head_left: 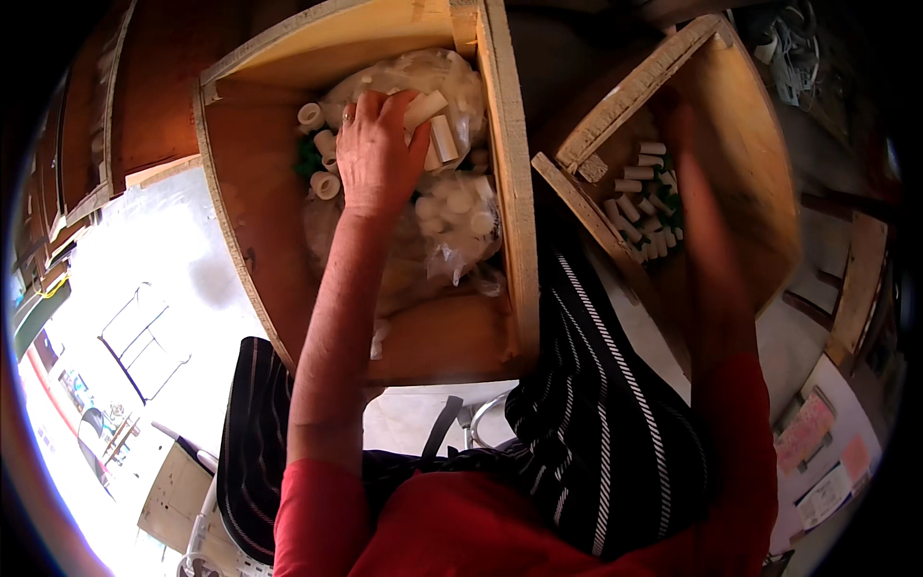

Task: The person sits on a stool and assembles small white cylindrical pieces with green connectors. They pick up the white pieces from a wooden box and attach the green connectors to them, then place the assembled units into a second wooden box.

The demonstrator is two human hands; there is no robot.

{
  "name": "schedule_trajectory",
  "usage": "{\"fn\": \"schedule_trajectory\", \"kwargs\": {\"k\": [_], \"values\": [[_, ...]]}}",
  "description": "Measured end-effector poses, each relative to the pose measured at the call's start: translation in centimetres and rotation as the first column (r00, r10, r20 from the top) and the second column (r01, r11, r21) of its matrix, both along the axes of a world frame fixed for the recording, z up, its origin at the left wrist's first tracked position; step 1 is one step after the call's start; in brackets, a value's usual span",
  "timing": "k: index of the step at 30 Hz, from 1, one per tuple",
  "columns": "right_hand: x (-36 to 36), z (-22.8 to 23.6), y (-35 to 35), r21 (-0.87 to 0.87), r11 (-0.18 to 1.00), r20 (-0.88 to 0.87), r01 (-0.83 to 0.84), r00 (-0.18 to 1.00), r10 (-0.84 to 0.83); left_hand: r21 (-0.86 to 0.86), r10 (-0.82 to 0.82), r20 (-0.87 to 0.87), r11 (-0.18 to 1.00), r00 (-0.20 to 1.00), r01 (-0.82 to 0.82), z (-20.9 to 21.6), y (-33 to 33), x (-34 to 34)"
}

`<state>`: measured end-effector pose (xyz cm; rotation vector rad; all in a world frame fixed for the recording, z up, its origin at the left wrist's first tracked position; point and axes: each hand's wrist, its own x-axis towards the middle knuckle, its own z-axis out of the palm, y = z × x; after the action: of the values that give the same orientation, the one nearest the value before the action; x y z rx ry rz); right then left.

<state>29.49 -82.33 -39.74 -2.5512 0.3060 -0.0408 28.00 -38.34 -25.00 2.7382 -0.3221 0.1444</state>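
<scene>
My left hand [377,154] is in the left wooden box [524,202], its fingers curled round short white plastic tubes [425,110] that stick out between index finger and thumb. Under and beside it lie clear plastic bags [452,72], one holding round white pieces [452,204]. White ring-ended fittings [327,185] sit left of the wrist, with something green among them. My right arm reaches into the right wooden box [760,144]; my right hand [679,130] is dark and blurred near its far wall, fingers not distinguishable. Several white cylinders [630,207] lie beside that forearm, over green pieces.
Both boxes have raised wooden walls, and the right one stands tilted beyond my striped trouser leg [615,385]. A wire rack [144,341] is on the bright floor at left. Papers [827,452] lie at lower right, below a wooden frame [856,284].
</scene>
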Motion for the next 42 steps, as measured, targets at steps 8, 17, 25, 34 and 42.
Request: {"fn": "schedule_trajectory", "kwargs": {"k": [8,17,25,34,42], "values": [[1.4,-6.2,-0.6,-0.353,0.932,0.018,-0.083,0.995,0.096,-0.334,0.190,-0.108,0.917,0.976,-0.216,0.7,1.1,-3.5],[-2.1,-3.1,-1.4,-0.325,0.919,-0.219,-0.221,0.963,0.155,-0.579,0.201,-0.337,0.726,0.920,-0.371,2.9,-0.6,-5.7],[-7.8,19.5,8.5,0.632,0.746,-0.157,0.210,0.977,-0.142,-0.708,-0.011,-0.276,0.679,0.961,-0.196,8.0,-3.0,-6.6],[-10.4,27.5,19.5,0.694,0.638,0.189,-0.334,0.939,0.286,-0.880,-0.348,-0.203,0.474,0.915,-0.015,10.5,-4.6,-6.6],[-10.0,25.5,22.1,0.697,0.634,0.197,-0.336,0.939,0.281,-0.903,-0.246,-0.185,0.423,0.951,-0.067,9.1,-4.7,-6.9]]}}
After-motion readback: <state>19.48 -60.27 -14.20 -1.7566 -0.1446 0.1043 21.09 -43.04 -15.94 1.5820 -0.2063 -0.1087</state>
